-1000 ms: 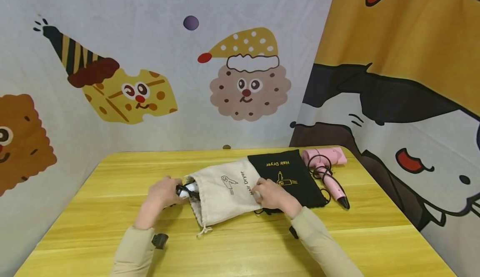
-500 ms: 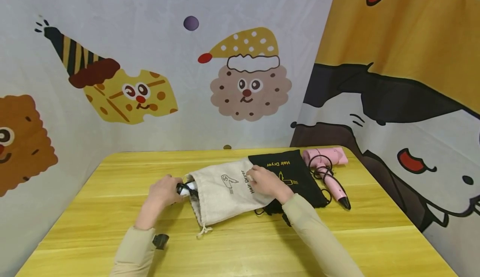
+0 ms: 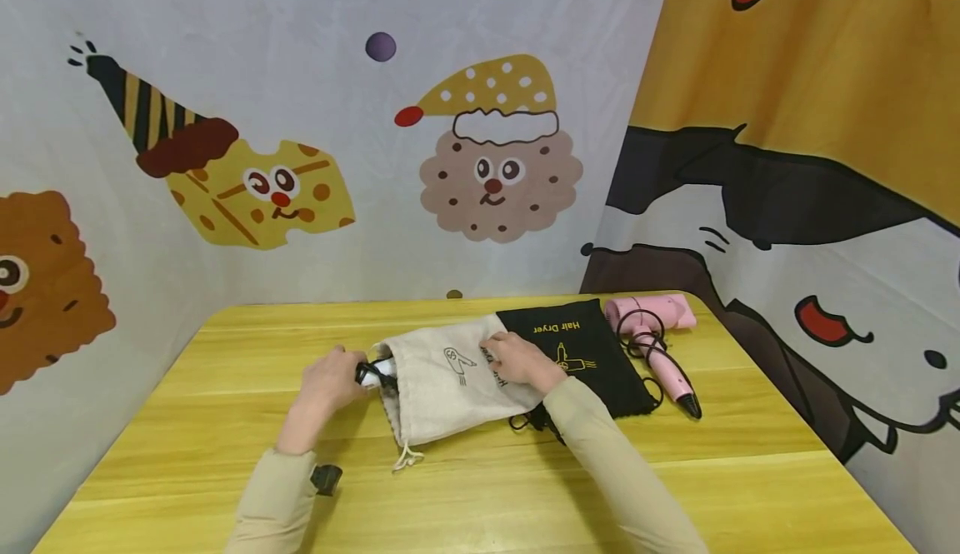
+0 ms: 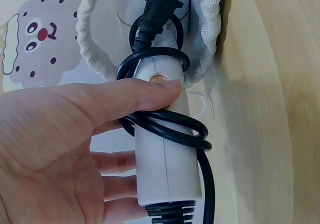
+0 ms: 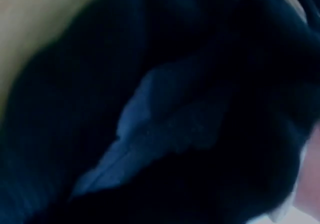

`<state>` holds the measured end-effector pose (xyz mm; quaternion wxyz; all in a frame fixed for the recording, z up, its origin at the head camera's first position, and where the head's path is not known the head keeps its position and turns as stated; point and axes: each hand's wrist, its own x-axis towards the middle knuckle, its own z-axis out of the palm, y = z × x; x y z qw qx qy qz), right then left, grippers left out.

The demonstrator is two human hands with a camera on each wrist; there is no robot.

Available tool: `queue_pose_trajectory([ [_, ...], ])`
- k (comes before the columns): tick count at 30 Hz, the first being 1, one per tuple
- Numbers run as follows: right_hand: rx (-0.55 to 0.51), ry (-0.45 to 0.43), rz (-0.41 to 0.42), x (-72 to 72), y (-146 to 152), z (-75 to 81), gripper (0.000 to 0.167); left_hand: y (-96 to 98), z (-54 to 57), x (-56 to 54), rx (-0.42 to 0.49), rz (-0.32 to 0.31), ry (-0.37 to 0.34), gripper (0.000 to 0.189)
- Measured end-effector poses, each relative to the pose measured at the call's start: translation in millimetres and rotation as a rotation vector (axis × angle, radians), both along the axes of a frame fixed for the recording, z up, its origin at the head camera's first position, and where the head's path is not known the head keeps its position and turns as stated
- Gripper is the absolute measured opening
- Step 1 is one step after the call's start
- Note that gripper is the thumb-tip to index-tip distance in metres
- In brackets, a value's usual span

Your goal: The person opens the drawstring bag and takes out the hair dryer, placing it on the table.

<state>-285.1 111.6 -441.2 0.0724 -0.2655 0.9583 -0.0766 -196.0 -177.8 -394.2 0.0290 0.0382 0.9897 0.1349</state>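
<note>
My left hand (image 3: 327, 381) grips the white handle of a hair dryer (image 4: 166, 169) with a black cord wound round it. In the left wrist view the thumb lies across the handle and the other fingers are behind it. The dryer's front part is hidden inside the beige drawstring bag (image 3: 431, 400), whose mouth faces left. My right hand (image 3: 522, 361) holds the bag's cloth near its closed end, over the printed lettering; its thumb is hidden. Under that end lies a black drawstring bag (image 3: 600, 379), whose dark cloth (image 5: 70, 129) fills most of the blurred right wrist view.
A pink hair dryer (image 3: 660, 362) with a black cord lies right of the black bag. Everything rests on a yellow wooden table (image 3: 450, 504). A cartoon-printed curtain (image 3: 300, 79) stands behind the table's far edge. White strings (image 3: 407, 458) hang from the beige bag's mouth.
My right hand has moved up and left over the beige bag, from its lower right corner to the lettering. The left hand stays on the white dryer's handle, barely shifted.
</note>
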Motion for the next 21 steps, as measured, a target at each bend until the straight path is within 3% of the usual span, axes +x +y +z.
queue_pose_trajectory([
  [8,0.105,0.069,-0.032,3.3,-8.1,-3.7,0.042,0.0,-0.9,0.3,-0.002,0.021,-0.013,0.039],
  [21,0.142,0.052,-0.027,4.1,-9.2,-1.3,0.041,-2.0,-2.3,4.0,-0.012,0.032,-0.028,0.041],
])
